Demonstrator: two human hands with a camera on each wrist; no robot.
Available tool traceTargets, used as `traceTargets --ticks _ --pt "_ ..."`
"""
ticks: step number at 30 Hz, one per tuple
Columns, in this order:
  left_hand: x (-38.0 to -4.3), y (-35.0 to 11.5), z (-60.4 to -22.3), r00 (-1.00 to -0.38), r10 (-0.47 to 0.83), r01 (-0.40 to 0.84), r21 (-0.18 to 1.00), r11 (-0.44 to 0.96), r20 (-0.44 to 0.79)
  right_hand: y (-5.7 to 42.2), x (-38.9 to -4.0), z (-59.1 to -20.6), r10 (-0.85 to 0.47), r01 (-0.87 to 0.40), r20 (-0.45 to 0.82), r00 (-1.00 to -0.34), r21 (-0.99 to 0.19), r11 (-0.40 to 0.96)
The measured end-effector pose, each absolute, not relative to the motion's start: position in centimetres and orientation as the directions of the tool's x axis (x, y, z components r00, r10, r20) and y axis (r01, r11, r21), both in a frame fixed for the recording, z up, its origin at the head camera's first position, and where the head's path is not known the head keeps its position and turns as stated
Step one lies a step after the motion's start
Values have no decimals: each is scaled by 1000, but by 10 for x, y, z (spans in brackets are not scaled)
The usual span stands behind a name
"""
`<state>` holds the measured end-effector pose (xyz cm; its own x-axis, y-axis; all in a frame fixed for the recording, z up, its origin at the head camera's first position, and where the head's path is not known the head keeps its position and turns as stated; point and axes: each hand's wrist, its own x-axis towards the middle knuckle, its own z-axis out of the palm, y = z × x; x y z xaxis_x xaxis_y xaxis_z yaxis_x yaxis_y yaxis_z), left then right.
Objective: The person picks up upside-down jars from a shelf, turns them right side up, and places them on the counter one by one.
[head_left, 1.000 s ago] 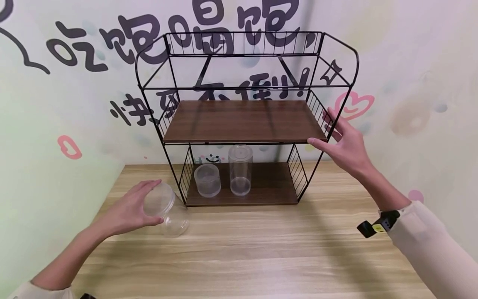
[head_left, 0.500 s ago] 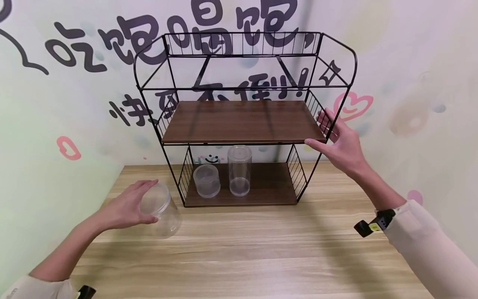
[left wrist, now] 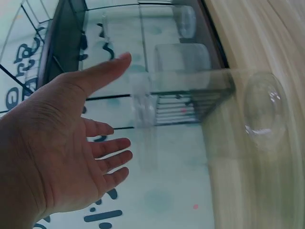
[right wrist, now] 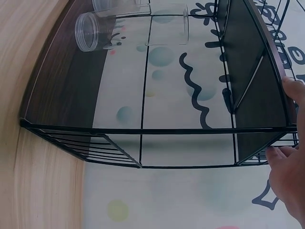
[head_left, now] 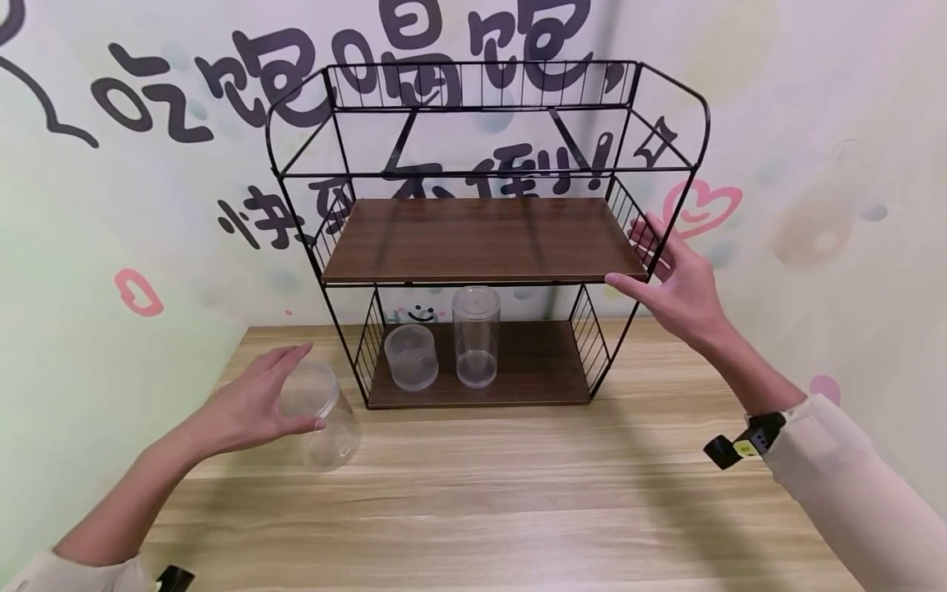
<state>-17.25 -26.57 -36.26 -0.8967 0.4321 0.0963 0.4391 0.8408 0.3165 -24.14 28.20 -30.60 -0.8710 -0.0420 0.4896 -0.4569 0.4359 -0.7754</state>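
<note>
A clear plastic jar point(head_left: 330, 440) stands on the table left of the black wire rack point(head_left: 481, 281). My left hand point(head_left: 247, 407) is around its upper part, thumb and fingers spread. In the left wrist view, a gap shows between this hand point(left wrist: 62, 152) and the jar point(left wrist: 264, 114). My right hand point(head_left: 688, 300) holds the rack's right side at the middle shelf, thumb at the front edge, fingers behind the side wires. On the lower shelf point(head_left: 540, 374) stand a short clear jar point(head_left: 411, 358) and a tall clear jar point(head_left: 476, 339).
The middle shelf point(head_left: 473, 238) is a brown board, and the rack's top level is an open wire frame. Behind stands a wall point(head_left: 829, 189) painted with large dark characters. The light wood tabletop point(head_left: 481, 493) stretches in front of the rack.
The jar's lower end has shifted left and it now stands more upright. My left hand has loosened, its fingers spreading off the jar. My right hand stays on the rack.
</note>
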Motion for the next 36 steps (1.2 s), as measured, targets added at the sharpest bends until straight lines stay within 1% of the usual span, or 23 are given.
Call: traceTargets --ticks 10,16,21,26,33,36 --pt "-159 -230 -346 -902 417 425 391 816 111 284 -242 -306 -43 -467 502 -864 -766 441" --pt "-157 -205 -346 -892 423 446 443 778 158 286 -242 -307 -42 -467 504 -863 -763 448" --pt "-164 -182 -355 -874 430 485 460 744 226 285 -243 -307 -44 -477 510 -859 -765 433" --pt "-173 -156 -362 -876 411 481 495 723 252 284 -243 -307 -44 -475 508 -860 -765 435" --pt "-190 -123 -367 -915 331 402 594 697 231 283 -243 -307 -41 -473 508 -860 -766 436" --pt "-200 -115 -370 -922 299 386 611 691 244 283 -243 -308 -43 -477 512 -858 -762 439"
